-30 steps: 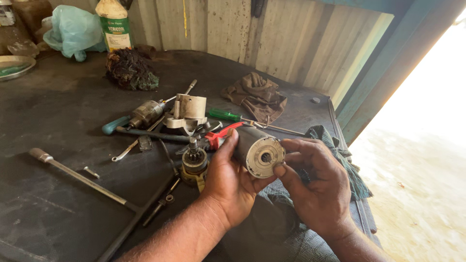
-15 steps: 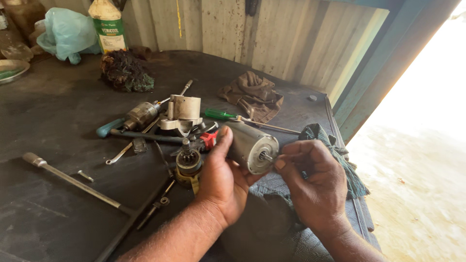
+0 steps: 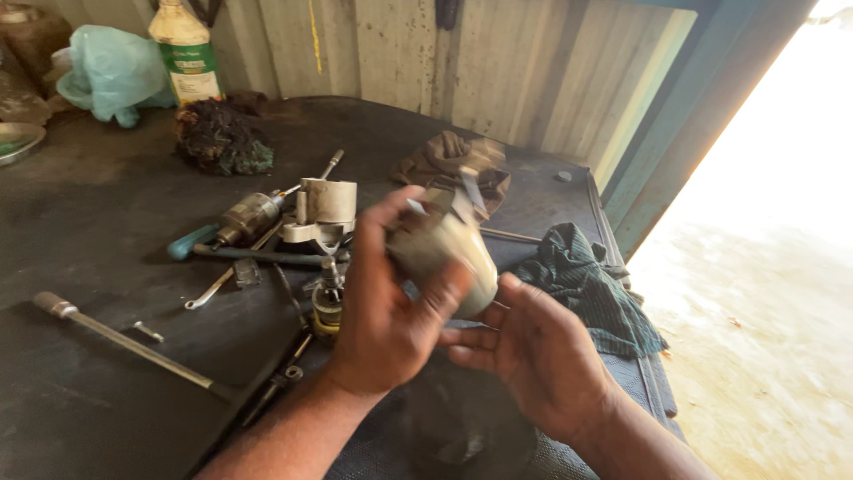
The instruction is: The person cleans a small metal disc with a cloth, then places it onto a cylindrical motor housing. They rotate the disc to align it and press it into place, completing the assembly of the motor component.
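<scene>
My left hand (image 3: pixel 391 311) grips a grey metal motor cylinder (image 3: pixel 449 249), blurred by motion and tilted with one end up. My right hand (image 3: pixel 533 356) is just below and right of it, palm up with fingers apart, fingertips near the cylinder's lower end; whether they touch it I cannot tell. Both hands hover over the dark workbench (image 3: pixel 98 222). Behind the left hand lie a small armature (image 3: pixel 327 300), a pale metal motor housing (image 3: pixel 324 209) and a teal-handled tool (image 3: pixel 191 242).
A long metal rod (image 3: pixel 124 342) and a small wrench (image 3: pixel 213 286) lie at left. A greasy rag clump (image 3: pixel 218 138), a bottle (image 3: pixel 185 49) and a teal bag (image 3: pixel 111 71) stand at the back. A brown cloth (image 3: pixel 444 160) and green checked cloth (image 3: pixel 591 289) lie right, near the bench edge.
The cylinder has been turned from lying sideways to tilted upward in my left hand. My right hand's fingers have come off its end and opened below it.
</scene>
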